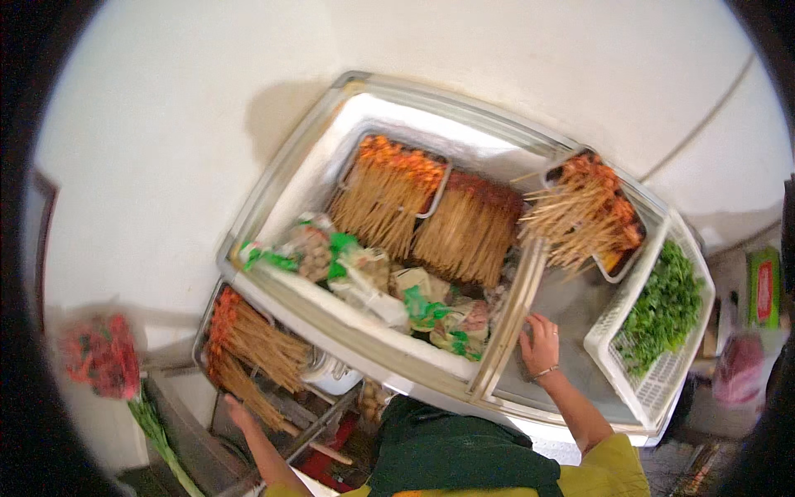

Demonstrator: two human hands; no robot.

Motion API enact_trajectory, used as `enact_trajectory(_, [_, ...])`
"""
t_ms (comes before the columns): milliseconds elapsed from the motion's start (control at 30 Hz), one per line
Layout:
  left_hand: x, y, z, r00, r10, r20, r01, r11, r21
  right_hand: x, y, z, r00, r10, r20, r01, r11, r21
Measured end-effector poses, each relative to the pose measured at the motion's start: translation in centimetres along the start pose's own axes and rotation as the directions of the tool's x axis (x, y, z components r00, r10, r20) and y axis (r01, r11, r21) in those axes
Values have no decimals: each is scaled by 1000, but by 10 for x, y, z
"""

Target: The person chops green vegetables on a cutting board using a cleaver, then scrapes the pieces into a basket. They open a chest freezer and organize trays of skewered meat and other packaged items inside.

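My right hand (541,341) is on the glass lid (562,298) of a chest freezer, its fingers against the lid's metal frame (506,329). On the wrist is a thin bracelet. At lower left, my left hand (236,411) is beside a metal tray (200,348) of meat skewers (261,338); blur hides whether it touches the tray. Inside the uncovered half of the freezer (298,168) lie a tray of orange-red skewers (388,192) and a second batch of darker skewers (472,230). Plastic bags of food (372,279) line the near side.
On the lid's right part stand another skewer tray (584,211) and a white plastic basket (605,335) of leafy greens (664,310). Red flowers (102,357) with green stems are at far left. A white wall (186,124) rises behind the freezer. A white container (332,373) sits below the left tray.
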State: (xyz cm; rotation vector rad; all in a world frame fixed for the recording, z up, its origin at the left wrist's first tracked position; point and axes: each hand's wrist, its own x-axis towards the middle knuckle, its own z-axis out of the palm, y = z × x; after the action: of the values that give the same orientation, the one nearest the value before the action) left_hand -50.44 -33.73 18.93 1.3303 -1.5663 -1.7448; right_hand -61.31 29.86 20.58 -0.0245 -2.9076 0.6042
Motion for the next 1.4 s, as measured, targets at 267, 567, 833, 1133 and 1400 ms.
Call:
enact_trajectory(267, [-103, 13, 307, 660, 182, 729, -363, 927, 97, 5, 4, 6, 1000, -14, -19, 11, 989, -144])
enact_trajectory(567, [-115, -162, 575, 341, 189, 921, -935, 166, 312, 11, 0, 3, 999, 39, -2, -39, 995, -97])
enact_trajectory(833, [-147, -172, 598, 552, 28, 833, -828, 140, 544, 19, 3, 3, 999, 42, -24, -44, 993, -108])
enact_trajectory(1133, [-153, -185, 581, 461, 36, 887, -874, 192, 447, 24, 0, 6, 998, 56, -34, -59, 994, -92])
enact_trajectory(1400, [-96, -183, 607, 418, 251, 873, -902, 2, 431, 22, 2, 6, 996, 87, -3, -87, 990, -112])
